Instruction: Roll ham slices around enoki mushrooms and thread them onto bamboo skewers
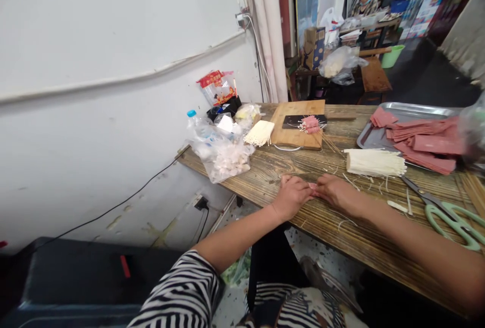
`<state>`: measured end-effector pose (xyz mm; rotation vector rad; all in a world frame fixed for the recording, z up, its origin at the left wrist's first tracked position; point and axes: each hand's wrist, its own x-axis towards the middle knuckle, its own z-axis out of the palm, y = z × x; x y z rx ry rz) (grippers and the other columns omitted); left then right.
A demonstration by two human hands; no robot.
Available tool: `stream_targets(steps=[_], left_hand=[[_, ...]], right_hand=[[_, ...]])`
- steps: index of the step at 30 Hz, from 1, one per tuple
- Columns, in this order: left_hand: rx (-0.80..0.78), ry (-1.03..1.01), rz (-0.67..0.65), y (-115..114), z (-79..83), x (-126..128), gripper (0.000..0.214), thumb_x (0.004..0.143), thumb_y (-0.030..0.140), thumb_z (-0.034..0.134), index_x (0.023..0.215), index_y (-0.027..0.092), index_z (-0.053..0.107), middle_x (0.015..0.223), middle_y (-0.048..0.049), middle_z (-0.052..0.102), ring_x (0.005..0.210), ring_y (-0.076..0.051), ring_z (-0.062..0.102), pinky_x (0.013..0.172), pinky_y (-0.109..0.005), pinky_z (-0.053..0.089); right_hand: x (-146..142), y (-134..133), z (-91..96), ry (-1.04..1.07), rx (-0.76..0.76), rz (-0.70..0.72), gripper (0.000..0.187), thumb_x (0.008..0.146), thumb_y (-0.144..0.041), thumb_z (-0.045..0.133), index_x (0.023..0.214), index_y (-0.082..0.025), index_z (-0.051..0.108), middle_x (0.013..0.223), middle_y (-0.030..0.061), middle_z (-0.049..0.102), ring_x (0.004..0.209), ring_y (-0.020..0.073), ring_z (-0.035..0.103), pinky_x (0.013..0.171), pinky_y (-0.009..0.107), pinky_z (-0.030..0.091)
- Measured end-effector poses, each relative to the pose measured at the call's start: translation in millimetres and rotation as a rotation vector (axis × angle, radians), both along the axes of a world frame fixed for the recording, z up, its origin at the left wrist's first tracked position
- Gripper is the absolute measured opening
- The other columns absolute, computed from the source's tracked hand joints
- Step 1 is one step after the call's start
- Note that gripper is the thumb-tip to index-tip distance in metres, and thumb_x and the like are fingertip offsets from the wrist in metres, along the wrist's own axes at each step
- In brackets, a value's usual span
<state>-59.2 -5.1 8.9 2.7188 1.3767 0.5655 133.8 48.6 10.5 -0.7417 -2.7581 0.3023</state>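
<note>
My left hand (292,195) and my right hand (335,191) meet low over the wooden table, fingers closed on a small pink meat slice (313,189). Most of the slice is hidden by the fingers, so whether it wraps anything does not show. Just beyond my right hand lies a trimmed bunch of enoki mushrooms (373,162), with loose strands around it. Farther right, pink meat slices (432,133) are piled on a metal tray (366,133). Scissors with green handles (450,222) rest beside my right forearm.
A cutting board (282,128) bears a cleaver (293,122) and pink enoki rolls (311,124). More enoki (259,132), a plastic bag (227,161) and a blue-capped bottle (192,121) stand left. Thin skewers (333,145) lie near the board. A person (366,3) sits far back.
</note>
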Motion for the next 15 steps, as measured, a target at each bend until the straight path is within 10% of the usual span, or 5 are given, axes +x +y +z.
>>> stream_targets(steps=[15], left_hand=[[-0.021,-0.011,0.017,4,2.8,5,0.031,0.096,0.038,0.046,0.097,0.022,0.073,0.095,-0.0057,0.073,0.092,-0.019,0.057,0.085,-0.037,0.034]], right_hand=[[3,-5,9.1,-0.017,0.011,-0.007,0.063,0.098,-0.048,0.019,0.085,-0.017,0.073,0.075,0.0100,0.062,0.070,0.0177,0.053,0.066,0.030,0.038]])
